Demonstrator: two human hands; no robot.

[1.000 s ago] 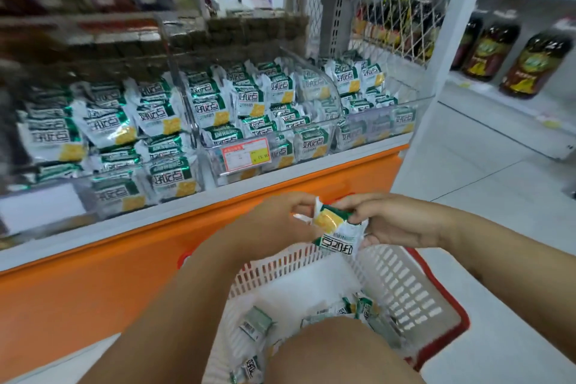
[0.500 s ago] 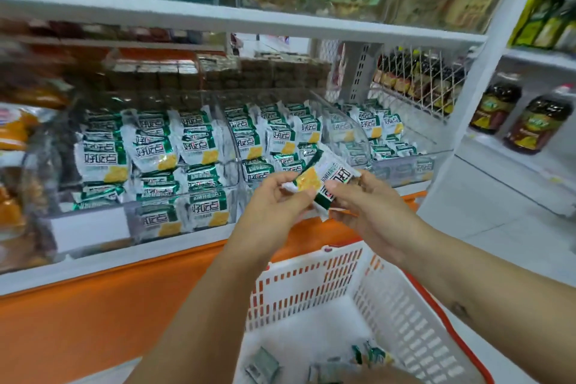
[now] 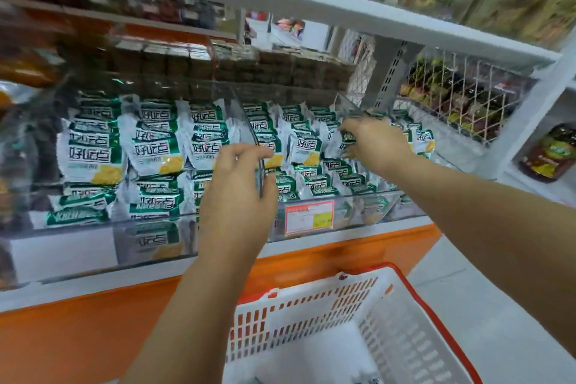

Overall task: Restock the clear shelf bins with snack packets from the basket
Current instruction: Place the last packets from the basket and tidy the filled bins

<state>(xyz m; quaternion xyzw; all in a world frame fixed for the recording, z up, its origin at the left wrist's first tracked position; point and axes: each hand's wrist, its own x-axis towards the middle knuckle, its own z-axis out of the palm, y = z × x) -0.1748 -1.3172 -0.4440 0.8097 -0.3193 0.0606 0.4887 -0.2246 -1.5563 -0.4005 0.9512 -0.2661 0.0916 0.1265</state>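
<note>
The snack packet (image 3: 346, 143), green and white with dark lettering, is pinched in the fingertips of your right hand (image 3: 377, 145). The hand reaches over the rear of the middle bin (image 3: 352, 212) and holds the packet just beside the right divider (image 3: 349, 106); blur hides whether the packet already touches the stock below. Your left hand (image 3: 240, 193) grips the left divider (image 3: 249, 131), with fingers curled over its upper front edge and the thumb closing from below. Both hands are thus occupied, neither spread wide. Matching stocked packets (image 3: 146, 150) fill the left bin (image 3: 93, 243) in overlapping upright rows, and more of them crowd the middle bin and the near side of the right bin (image 3: 461, 150). A red-bordered price label (image 3: 309, 217) is fixed to the middle bin's front wall. The bins stand on a white shelf (image 3: 343, 246) above an orange base panel (image 3: 93, 337). Brown packets (image 3: 249, 72) are stacked behind the bins, under the upper shelf (image 3: 311, 6). A wire mesh panel (image 3: 461, 97) closes the shelf's right end, and a dark bottle (image 3: 551, 154) stands on the neighbouring unit. The basket (image 3: 399, 337), white lattice with a red rim, sits below your forearms, well apart from the bins.
</note>
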